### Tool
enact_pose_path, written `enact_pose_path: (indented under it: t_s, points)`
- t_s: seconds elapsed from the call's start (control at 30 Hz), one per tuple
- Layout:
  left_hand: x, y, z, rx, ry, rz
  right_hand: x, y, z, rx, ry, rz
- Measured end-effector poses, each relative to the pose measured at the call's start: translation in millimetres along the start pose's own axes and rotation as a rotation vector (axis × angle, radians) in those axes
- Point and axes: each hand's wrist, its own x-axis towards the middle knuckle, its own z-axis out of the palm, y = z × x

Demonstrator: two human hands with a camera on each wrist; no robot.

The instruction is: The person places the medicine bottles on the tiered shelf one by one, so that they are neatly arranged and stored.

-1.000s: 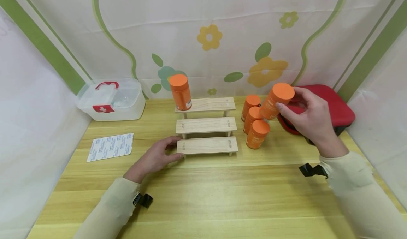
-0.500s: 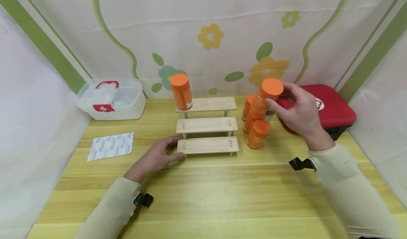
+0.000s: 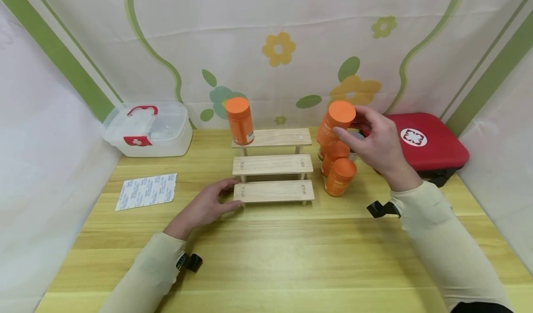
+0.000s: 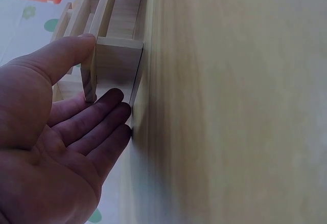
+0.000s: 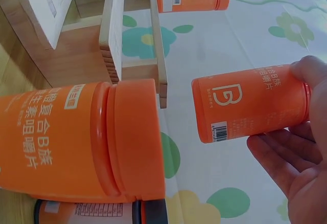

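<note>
A stepped wooden display stand [image 3: 272, 165] has three narrow tiers. My left hand [image 3: 210, 204] holds the left end of its lowest tier. In the left wrist view, the thumb and index finger [image 4: 69, 109] lie at the board's two edges, the other fingers nearly straight beside it. My right hand [image 3: 381, 144] grips an orange supplement bottle [image 5: 240, 104] near its lid, raised off the table and slightly tilted. Below it, several like bottles [image 3: 340, 178] stand right of the stand, partly hidden. Another orange bottle [image 3: 240, 124] stands upright on the top tier's left end.
A clear first-aid box [image 3: 166, 135] with a red handle stands at the back left. In front of it lies a white printed sheet [image 3: 146, 192]. A red first-aid case [image 3: 433, 142] is at the back right. A patterned curtain [image 3: 233, 45] closes off the back.
My right hand has carried its bottle leftward, over the standing bottles toward the stand, uncovering more of the red case. The left hand stays at the lowest tier.
</note>
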Motion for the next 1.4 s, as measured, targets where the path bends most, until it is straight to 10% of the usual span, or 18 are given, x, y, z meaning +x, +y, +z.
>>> enact_pose_path:
  t_s: [1.4]
  points:
    - [-0.4, -0.3, 0.6, -0.002, 0.005, 0.006, 27.7, -2.0, 41.4, 0.116, -0.131, 0.101]
